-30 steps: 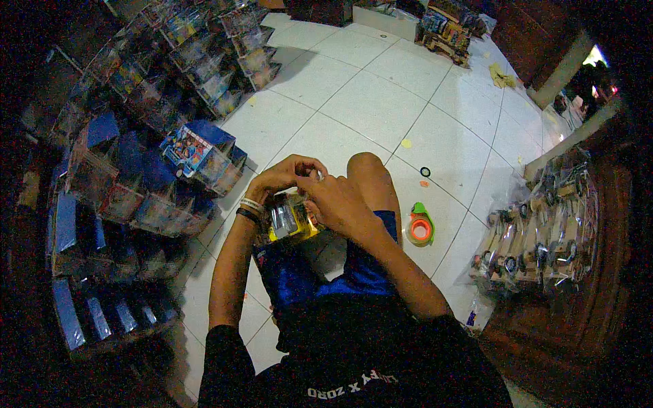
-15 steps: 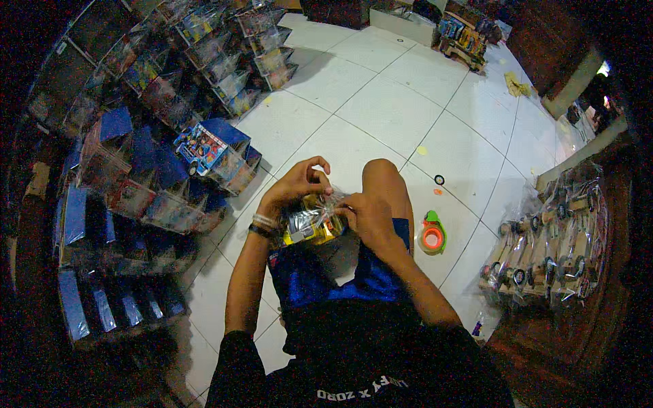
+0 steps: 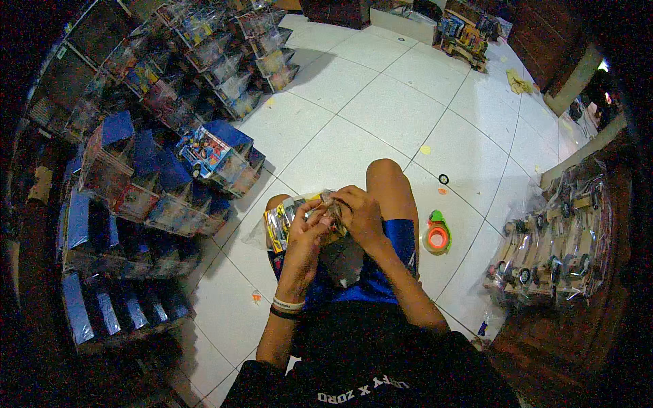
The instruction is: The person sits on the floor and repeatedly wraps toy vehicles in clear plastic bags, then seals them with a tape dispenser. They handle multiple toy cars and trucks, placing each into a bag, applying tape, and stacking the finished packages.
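Over my lap lies a yellow toy [image 3: 277, 224] wrapped in a clear plastic bag, its shiny film catching the light; it looks like a boxy toy vehicle, partly covered by my hands. My left hand [image 3: 307, 228] has its fingers bent round the bag's gathered side. Close beside it, my right hand [image 3: 357, 216] pinches the bunched plastic at the top. The fingertips of both hands nearly meet there, and the exact grip is partly hidden. On the floor to the right sits a green and orange tape dispenser [image 3: 437, 234] with a roll in it.
At left stand stacked rows of plastic-wrapped blue toy trucks [image 3: 207, 153], with more wrapped toys [image 3: 231, 61] behind. To the right lies a clear bag of wooden toy chassis with black wheels [image 3: 551, 251]. A small loose wheel [image 3: 443, 179] rests on the tiled floor [image 3: 381, 98].
My left hand has come right and down from the toy's far side, nearer the right hand. The wrapped toy has turned and shifted left, and its plastic is bunched between my fingers.
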The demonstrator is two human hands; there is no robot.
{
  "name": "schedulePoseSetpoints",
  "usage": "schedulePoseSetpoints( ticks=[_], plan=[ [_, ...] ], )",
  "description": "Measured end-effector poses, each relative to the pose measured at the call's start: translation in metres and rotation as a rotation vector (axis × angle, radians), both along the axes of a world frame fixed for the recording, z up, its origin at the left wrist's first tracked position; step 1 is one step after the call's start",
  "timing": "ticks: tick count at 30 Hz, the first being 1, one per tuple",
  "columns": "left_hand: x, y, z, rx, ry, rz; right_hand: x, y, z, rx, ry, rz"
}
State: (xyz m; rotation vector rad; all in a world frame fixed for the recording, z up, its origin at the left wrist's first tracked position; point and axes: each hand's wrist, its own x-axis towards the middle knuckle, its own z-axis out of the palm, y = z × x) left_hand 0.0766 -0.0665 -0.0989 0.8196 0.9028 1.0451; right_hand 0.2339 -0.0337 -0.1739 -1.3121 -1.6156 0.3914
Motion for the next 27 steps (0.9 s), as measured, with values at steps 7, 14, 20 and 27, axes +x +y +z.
schedulePoseSetpoints(
  ticks=[7,14,20,27],
  plan=[
    [-0.010,0.020,0.006,-0.223,-0.163,-0.031,0.032,0.014,-0.004,-0.095,-0.147,0.317],
    [-0.007,0.047,-0.015,0.877,1.606,-0.335,0.038,0.039,0.002,-0.210,-0.303,0.465],
    [-0.016,0.069,-0.041,0.935,1.602,-0.347,0.034,0.032,-0.003,-0.230,-0.146,0.416],
    [-0.010,0.070,-0.052,0.826,1.459,-0.236,0.032,0.028,-0.026,-0.116,-0.012,0.441]
  ],
)
